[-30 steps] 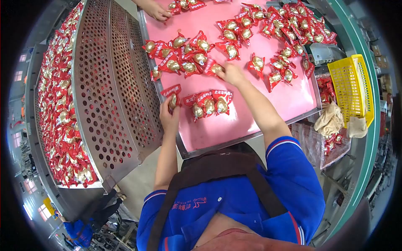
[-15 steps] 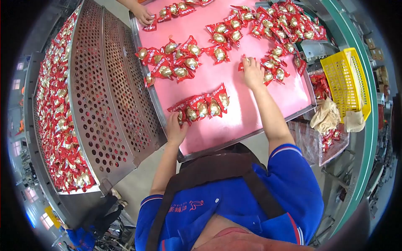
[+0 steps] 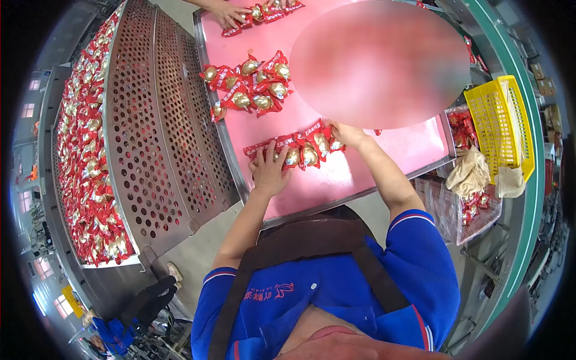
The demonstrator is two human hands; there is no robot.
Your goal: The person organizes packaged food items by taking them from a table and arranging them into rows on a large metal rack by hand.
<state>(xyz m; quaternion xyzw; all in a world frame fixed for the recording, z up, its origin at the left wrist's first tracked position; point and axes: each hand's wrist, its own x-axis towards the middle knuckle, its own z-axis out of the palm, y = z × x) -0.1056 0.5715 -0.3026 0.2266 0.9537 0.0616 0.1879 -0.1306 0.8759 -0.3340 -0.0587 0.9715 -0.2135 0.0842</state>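
A row of red packets with golden, egg-shaped contents (image 3: 309, 155) lies side by side on the pink tabletop (image 3: 300, 192) in front of me. My left hand (image 3: 270, 172) rests on the row's left end, its fingers spread over the packets. At the right end, my right hand (image 3: 348, 133) has its fingers closed on the top of one red egg packet (image 3: 336, 144), which lies against the others. Beyond my left hand sits a loose cluster of similar packets (image 3: 241, 99). A blurred oval hides the table's upper right.
Another person's hand (image 3: 231, 14) touches a row of packets (image 3: 259, 13) at the far edge. On the left stands a perforated metal bin wall (image 3: 171, 132) beside a mass of packets (image 3: 90, 162). A yellow crate (image 3: 489, 129) and beige cloth (image 3: 467, 171) are at right.
My right hand has come left and toward me, bringing a packet to the row's right end. My left hand has shifted right, onto the packets. The other person's hands now hold the far row.
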